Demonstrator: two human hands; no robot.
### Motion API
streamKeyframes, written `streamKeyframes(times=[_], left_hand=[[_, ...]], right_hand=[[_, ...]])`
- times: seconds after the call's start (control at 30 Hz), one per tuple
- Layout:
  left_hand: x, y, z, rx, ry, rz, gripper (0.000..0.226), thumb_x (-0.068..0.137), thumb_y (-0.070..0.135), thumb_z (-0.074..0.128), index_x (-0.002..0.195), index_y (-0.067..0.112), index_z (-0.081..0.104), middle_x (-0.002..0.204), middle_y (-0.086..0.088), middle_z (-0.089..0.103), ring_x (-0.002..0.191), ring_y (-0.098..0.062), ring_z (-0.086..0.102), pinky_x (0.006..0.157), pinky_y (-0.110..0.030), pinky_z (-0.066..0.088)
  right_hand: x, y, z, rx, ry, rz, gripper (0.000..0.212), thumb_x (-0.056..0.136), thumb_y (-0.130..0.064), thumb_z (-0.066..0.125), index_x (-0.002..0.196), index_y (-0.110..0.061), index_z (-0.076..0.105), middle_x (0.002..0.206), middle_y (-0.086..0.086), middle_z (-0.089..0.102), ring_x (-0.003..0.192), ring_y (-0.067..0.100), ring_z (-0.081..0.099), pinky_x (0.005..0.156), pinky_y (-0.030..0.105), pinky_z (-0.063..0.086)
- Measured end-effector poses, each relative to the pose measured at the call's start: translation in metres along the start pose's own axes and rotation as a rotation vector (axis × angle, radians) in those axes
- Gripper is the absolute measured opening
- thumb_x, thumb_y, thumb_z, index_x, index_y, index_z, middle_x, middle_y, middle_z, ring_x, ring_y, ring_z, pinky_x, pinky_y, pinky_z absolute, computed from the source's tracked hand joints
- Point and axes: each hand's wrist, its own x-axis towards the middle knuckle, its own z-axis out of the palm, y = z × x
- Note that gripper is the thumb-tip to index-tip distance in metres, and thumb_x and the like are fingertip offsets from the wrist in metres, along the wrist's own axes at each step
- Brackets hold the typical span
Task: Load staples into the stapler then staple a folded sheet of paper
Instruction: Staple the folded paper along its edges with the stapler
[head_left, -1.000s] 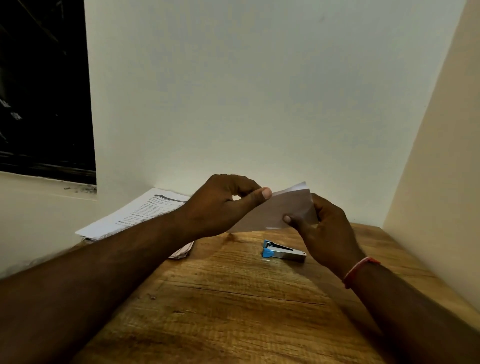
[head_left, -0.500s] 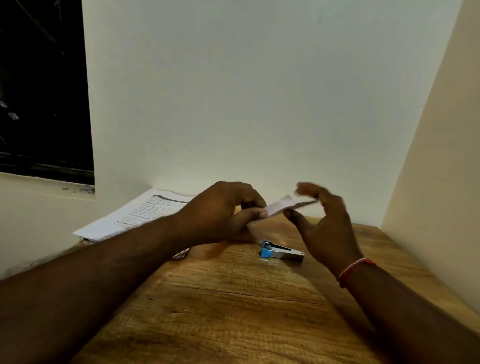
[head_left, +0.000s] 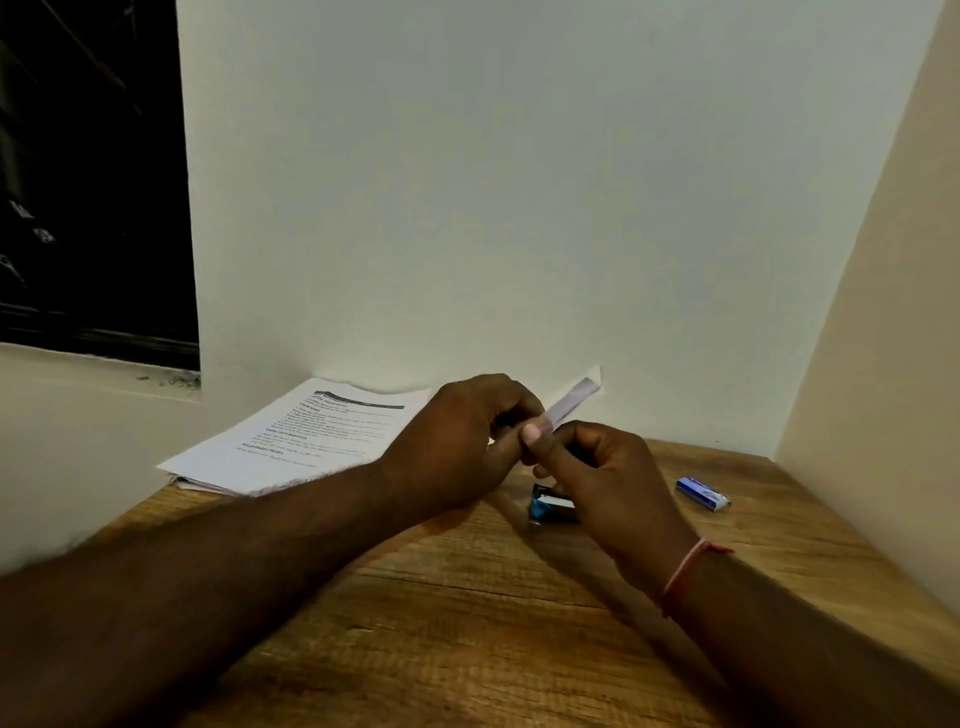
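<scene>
The left hand (head_left: 462, 441) and right hand (head_left: 610, 480) pinch the folded paper (head_left: 571, 401) together above the bench (head_left: 467, 623). The blue stapler (head_left: 548, 508) lies beneath, partly hidden. A small blue box (head_left: 702, 493), perhaps staples, rests to the right.

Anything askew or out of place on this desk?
Nothing spilled or damaged. Only oddity: the printed paper stack sits skewed at the back left, its corner seemingly jutting past the table edge. Stapler and staple box lie flat.

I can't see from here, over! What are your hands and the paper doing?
Left hand and right hand both pinch the folded paper. Stapler on table below. Nothing blocking.
</scene>
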Motion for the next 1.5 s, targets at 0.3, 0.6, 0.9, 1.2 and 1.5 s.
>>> streamKeyframes(times=[0.3,0.6,0.9,1.2,1.5], left_hand=[[0.003,0.005,0.002,-0.108,0.018,-0.149,0.009,0.106,0.032,0.077,0.097,0.031,0.079,0.088,0.013,0.076,0.08,-0.003,0.069,0.068,-0.011,0.048],[0.003,0.01,0.004,-0.21,0.04,-0.184,0.013,0.106,0.03,0.076,0.093,0.032,0.079,0.084,0.015,0.079,0.081,0.001,0.072,0.072,-0.009,0.048],[0.002,0.014,0.006,-0.197,0.034,-0.177,0.013,0.107,0.034,0.075,0.1,0.027,0.084,0.093,0.011,0.081,0.088,-0.008,0.075,0.073,-0.019,0.056],[0.004,0.009,0.001,-0.184,-0.084,-0.22,0.012,0.106,0.032,0.077,0.096,0.03,0.082,0.092,0.012,0.083,0.089,-0.004,0.077,0.075,-0.014,0.055],[0.0,0.003,0.005,-0.11,-0.012,-0.156,0.01,0.102,0.026,0.081,0.093,0.031,0.081,0.089,0.012,0.082,0.086,-0.004,0.078,0.071,-0.012,0.055]], right_hand=[[0.003,0.003,-0.005,-0.029,0.084,-0.027,0.031,0.109,-0.043,0.062,0.091,-0.023,0.079,0.084,-0.009,0.081,0.073,0.005,0.075,0.063,0.02,0.056],[0.006,0.008,-0.007,-0.206,-0.043,-0.137,0.029,0.111,-0.044,0.057,0.104,-0.028,0.081,0.09,-0.018,0.08,0.09,0.003,0.075,0.077,0.024,0.059],[0.005,0.006,-0.009,-0.031,0.064,-0.096,0.035,0.117,-0.035,0.048,0.097,-0.021,0.073,0.084,0.003,0.077,0.079,0.011,0.072,0.071,0.024,0.055],[0.009,0.011,-0.011,0.012,0.056,-0.093,0.037,0.118,-0.033,0.048,0.098,-0.014,0.073,0.086,0.004,0.078,0.081,0.018,0.071,0.078,0.045,0.059],[0.006,0.009,-0.004,-0.048,0.023,-0.025,0.035,0.105,-0.047,0.066,0.089,-0.019,0.077,0.082,-0.001,0.079,0.078,0.013,0.075,0.073,0.031,0.061]])
